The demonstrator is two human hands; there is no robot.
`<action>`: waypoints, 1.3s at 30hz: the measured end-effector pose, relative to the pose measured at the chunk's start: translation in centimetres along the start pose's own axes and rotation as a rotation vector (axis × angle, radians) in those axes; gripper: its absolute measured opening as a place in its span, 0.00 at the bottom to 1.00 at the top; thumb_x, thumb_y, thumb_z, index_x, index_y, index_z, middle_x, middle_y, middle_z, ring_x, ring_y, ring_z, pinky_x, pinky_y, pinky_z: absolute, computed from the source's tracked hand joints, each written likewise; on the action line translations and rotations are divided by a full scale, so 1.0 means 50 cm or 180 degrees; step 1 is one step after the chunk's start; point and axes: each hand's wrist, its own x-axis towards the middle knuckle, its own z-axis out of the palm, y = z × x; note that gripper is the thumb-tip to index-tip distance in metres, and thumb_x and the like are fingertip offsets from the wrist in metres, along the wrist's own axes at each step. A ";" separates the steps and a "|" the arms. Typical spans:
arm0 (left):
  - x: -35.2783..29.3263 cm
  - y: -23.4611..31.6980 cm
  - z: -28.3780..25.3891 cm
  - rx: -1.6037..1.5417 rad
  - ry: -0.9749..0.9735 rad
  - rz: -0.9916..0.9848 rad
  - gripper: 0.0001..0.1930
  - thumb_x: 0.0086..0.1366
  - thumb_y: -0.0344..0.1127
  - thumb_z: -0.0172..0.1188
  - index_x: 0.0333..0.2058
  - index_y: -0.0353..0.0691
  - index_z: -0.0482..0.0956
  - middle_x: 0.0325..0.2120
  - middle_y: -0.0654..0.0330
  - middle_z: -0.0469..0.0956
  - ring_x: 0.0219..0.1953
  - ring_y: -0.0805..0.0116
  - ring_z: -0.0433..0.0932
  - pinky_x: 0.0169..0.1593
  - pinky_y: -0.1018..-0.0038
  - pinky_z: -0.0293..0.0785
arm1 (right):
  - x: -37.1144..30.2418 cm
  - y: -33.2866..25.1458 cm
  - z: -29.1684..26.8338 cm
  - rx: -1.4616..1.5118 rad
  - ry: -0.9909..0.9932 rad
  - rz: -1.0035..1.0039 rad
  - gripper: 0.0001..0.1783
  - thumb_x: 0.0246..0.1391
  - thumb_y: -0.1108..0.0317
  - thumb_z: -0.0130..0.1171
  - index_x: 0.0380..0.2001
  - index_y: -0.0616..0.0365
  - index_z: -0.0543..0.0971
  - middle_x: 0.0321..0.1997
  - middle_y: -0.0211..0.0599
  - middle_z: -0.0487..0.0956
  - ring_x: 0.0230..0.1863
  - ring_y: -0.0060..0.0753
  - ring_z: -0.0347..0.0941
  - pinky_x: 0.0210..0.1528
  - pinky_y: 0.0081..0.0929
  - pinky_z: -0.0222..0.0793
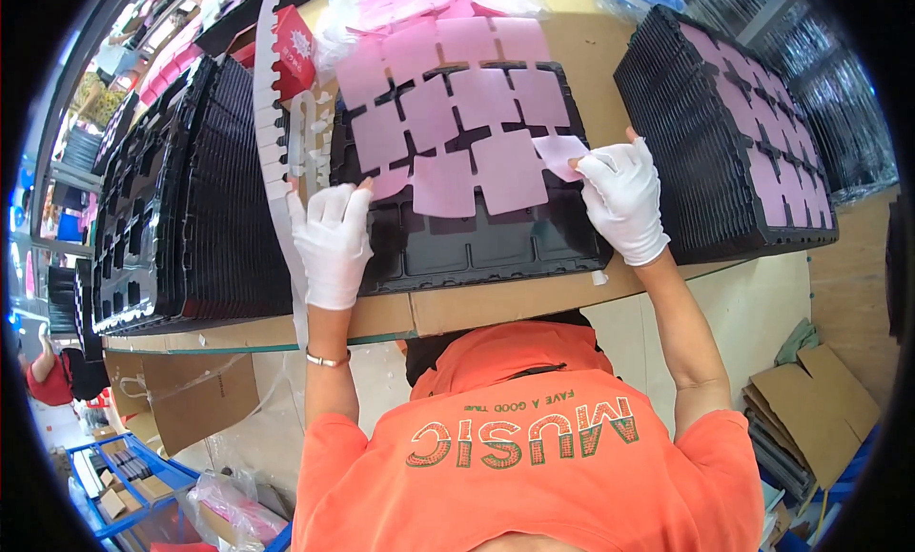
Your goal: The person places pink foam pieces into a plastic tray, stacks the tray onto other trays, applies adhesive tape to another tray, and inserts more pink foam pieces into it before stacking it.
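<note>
A thin pink sheet (434, 113), cut into joined rounded squares with slots between them, lies across a black plastic tray (448, 247) with shallow compartments. Its near edge is lifted and curls above the tray's front part. My left hand (334, 237), in a white glove with bare fingertips, pinches the near left corner of the sheet. At the near right corner, my right hand (624, 199), gloved the same way, pinches the sheet between thumb and finger. The sheet's far part rests flat over the tray's back.
Tall stacks of black trays stand at left (229, 199) and right (734, 142); pink sheets top the right one. A white notched strip (272, 152) and a red box (294, 51) lie left of the tray. More pink sheets (410, 7) sit behind. Cardboard (820, 409) leans lower right.
</note>
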 end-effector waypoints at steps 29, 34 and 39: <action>-0.072 0.044 -0.078 -0.0274 -0.0801 -0.0230 0.14 0.47 0.23 0.62 0.34 0.45 0.78 0.30 0.63 0.71 0.37 0.63 0.72 0.67 0.45 0.52 | -0.070 -0.076 -0.038 0.0117 -0.0613 0.0199 0.14 0.36 0.76 0.63 0.31 0.48 0.80 0.29 0.26 0.73 0.36 0.36 0.73 0.62 0.57 0.59; -0.073 0.051 -0.082 -0.0219 -0.0792 -0.0245 0.13 0.47 0.23 0.62 0.33 0.45 0.78 0.30 0.63 0.72 0.37 0.63 0.72 0.67 0.45 0.52 | -0.071 -0.076 -0.039 0.0132 -0.0644 0.0185 0.13 0.38 0.76 0.63 0.31 0.49 0.80 0.29 0.27 0.74 0.36 0.36 0.73 0.62 0.58 0.58; -0.078 0.052 -0.084 -0.0163 -0.0848 -0.0220 0.13 0.48 0.23 0.61 0.33 0.45 0.78 0.30 0.64 0.71 0.37 0.63 0.72 0.67 0.46 0.52 | -0.079 -0.074 -0.038 0.0105 -0.0775 0.0214 0.11 0.38 0.75 0.63 0.30 0.50 0.79 0.30 0.28 0.75 0.36 0.37 0.73 0.63 0.57 0.58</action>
